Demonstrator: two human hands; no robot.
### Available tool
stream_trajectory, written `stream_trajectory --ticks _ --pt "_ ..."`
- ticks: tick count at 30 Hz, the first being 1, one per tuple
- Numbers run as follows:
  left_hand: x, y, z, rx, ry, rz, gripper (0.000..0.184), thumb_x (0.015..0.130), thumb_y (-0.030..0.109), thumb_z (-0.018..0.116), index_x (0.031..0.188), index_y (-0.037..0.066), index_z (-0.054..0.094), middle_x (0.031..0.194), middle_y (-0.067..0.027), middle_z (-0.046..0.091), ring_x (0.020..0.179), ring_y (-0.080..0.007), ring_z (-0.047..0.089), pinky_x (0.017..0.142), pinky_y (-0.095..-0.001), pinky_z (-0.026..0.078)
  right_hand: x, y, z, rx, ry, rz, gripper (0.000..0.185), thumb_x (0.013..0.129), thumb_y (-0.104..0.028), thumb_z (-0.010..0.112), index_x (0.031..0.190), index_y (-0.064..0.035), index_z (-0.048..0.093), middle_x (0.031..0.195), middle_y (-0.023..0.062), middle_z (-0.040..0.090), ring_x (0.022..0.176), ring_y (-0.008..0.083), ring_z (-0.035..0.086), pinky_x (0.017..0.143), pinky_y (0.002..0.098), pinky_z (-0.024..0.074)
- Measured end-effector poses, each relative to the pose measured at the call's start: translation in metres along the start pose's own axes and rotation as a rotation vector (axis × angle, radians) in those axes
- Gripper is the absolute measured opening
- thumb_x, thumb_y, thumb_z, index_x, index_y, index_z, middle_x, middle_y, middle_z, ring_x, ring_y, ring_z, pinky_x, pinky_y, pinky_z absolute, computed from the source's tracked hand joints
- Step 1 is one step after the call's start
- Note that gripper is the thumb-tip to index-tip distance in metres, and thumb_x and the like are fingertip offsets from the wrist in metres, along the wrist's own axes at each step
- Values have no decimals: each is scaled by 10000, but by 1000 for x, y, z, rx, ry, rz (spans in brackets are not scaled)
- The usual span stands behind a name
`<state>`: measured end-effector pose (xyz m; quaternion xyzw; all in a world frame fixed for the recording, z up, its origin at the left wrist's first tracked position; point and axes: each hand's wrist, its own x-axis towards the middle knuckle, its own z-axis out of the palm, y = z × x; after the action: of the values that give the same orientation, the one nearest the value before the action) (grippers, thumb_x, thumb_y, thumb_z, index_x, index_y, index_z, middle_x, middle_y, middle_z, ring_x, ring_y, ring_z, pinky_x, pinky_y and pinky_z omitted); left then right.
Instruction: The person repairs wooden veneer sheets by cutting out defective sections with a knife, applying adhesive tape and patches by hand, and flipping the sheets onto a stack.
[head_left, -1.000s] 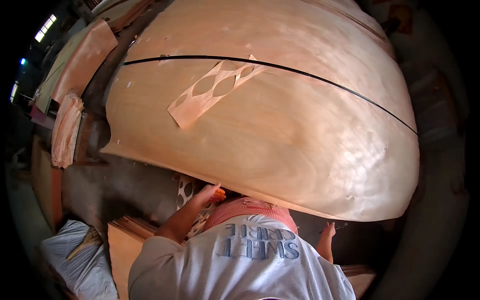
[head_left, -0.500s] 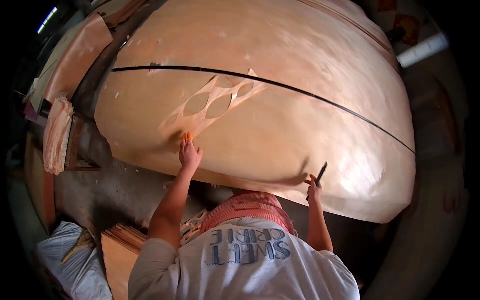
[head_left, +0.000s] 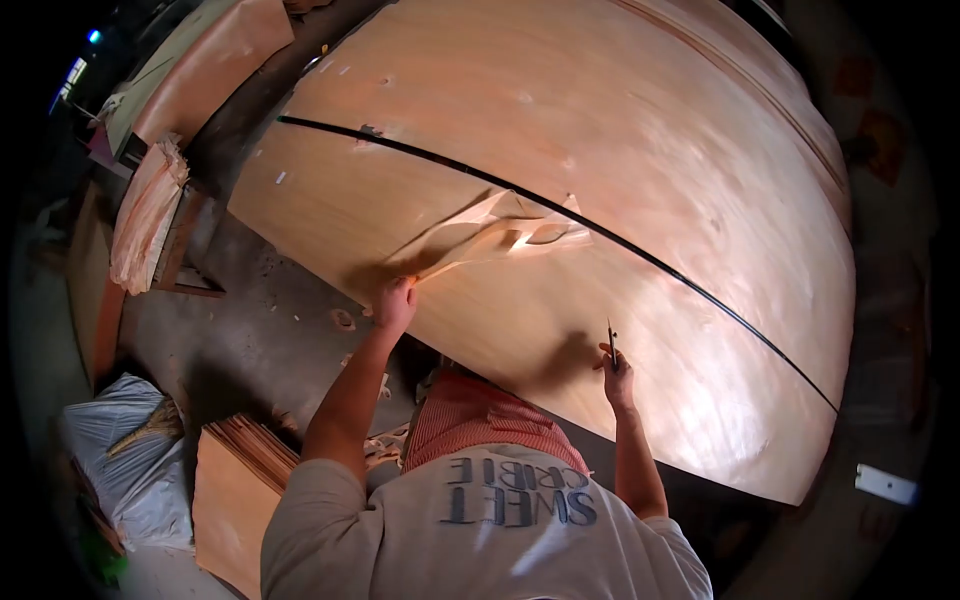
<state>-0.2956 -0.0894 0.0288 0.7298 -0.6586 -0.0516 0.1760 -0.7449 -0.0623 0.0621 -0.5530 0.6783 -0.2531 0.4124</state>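
My left hand (head_left: 395,304) is closed on the near end of a thin veneer strip (head_left: 480,240) with oval holes. The strip is lifted and bent at that end, while its far end lies by the long black band (head_left: 600,229). Under it spreads a large, pale wood sheet (head_left: 480,330). My right hand (head_left: 618,377) is closed around a slim dark tool (head_left: 613,345), its thin tip pointing up and away from me. That hand is above the sheet near its front edge and casts a shadow on it.
A stack of veneer sheets (head_left: 235,500) stands at the lower left, beside a pale plastic bag (head_left: 135,470). Further up on the left is a bundle of veneer pieces (head_left: 147,220). Scraps lie on the floor (head_left: 260,320).
My left hand has reached up over the sheet and taken hold of the strip, which has lifted and bent. My right hand has come up over the sheet with the tool. The view has turned.
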Motion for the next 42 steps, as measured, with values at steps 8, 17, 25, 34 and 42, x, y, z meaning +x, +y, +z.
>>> stream_trajectory --ticks 8,17,25,34,42 --pt "73 -3 -46 -614 -31 -90 188 803 181 541 893 19 568 633 -124 563 535 -211 524 504 -320 415 -19 5 25 26 97 -6 225 875 -157 460 1037 -56 578 642 27 622 550 76 470 547 235 385" --pt "232 -86 -137 307 -167 181 171 800 216 467 913 153 580 698 -138 610 656 -323 603 562 -455 474 -79 -18 87 168 250 192 205 873 -116 456 1035 -63 569 624 -2 608 461 18 283 435 196 237" --pt "326 -108 -145 181 306 128 184 795 263 514 906 137 588 802 -123 612 699 -324 592 574 -428 477 -99 -43 129 193 334 280 213 877 -150 453 1035 -88 583 632 2 612 535 31 396 511 208 323" --pt "290 0 -36 64 -57 671 547 756 255 569 1241 64 403 1233 -145 436 1108 -311 430 933 -438 328 -96 -171 -24 519 985 53 189 901 -164 474 994 -28 567 754 -47 519 543 7 334 492 175 246" --pt "196 31 24 153 -409 716 734 789 447 519 1339 55 230 1422 -107 162 1319 -232 120 1051 -484 74 -133 -367 -205 325 1351 -535 329 903 -181 427 1182 -15 484 885 39 597 448 30 206 403 165 178"
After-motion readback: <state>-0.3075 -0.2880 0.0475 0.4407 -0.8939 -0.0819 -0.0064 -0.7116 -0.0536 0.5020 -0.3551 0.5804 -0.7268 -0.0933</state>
